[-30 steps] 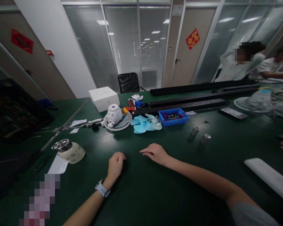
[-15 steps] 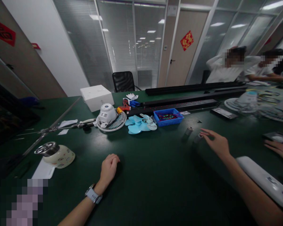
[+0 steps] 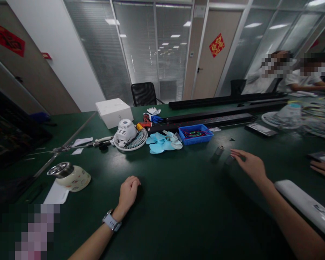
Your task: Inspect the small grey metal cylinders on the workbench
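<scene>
My right hand (image 3: 250,164) reaches over the dark green table with thumb and index finger pinched at the top of a small grey cylinder that looks like a battery (image 3: 229,160). It is blurred, and the fingertips partly cover its top. A second battery (image 3: 220,150) of the same kind stands upright just left of it, untouched. My left hand (image 3: 129,189), with a watch (image 3: 112,221) on its wrist, rests on the table in a loose fist, with nothing visible in it.
Beyond the hands lie light-blue fan blades (image 3: 162,142), a blue tray (image 3: 196,139) of wires, and a white fan part (image 3: 126,133). A cream pot (image 3: 77,178) stands left; a long white case (image 3: 304,202) lies beside my right forearm. Another person's hand (image 3: 323,169) is at far right.
The view has shifted slightly, so everything sits a little further right. My right fingers stay at the battery's top; my left hand keeps its fist on the table.
</scene>
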Demonstrator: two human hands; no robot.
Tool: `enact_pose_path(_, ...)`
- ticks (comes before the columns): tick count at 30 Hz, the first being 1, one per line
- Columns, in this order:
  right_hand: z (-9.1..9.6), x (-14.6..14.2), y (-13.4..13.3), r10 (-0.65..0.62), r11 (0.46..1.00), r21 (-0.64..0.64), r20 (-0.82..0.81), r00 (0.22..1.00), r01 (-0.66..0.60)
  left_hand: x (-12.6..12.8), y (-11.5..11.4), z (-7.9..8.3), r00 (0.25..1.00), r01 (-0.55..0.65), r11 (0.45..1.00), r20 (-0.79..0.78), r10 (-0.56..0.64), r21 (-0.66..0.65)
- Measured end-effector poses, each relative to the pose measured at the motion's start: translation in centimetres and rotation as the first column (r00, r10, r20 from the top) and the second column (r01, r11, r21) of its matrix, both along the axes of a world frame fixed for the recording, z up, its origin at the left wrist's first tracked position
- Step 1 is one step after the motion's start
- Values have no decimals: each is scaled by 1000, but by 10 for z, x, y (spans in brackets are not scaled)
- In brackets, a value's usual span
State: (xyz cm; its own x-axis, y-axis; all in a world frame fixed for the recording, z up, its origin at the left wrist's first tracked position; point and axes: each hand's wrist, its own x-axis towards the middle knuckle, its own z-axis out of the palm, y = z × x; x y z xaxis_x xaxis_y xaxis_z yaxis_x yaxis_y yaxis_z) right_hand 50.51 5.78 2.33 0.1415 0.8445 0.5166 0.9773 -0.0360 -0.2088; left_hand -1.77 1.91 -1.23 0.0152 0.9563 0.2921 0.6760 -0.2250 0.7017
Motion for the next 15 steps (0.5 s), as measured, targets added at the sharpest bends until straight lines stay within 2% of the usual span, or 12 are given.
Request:
enact_pose_path(3, -1, 0, -1, -20, 999, -28, 24, 1000, 21, 0, 0, 0, 1000, 4, 1000, -2, -4, -7)
enact_pose_path(7, -1, -2, -8, 12, 999, -43, 9, 1000, -11, 1, 0, 2, 1000, 6, 1000, 1, -6, -2)
enact_pose_path(12, 0, -4, -17, 67, 998, 18, -46, 997, -67, 2, 0, 3, 1000, 7, 1000, 5, -7, 10)
enact_pose_path(15, 3, 1, -12, 84, 996, 33, -79, 993, -82, 2, -1, 4, 1000, 8, 1000, 6, -8, 6)
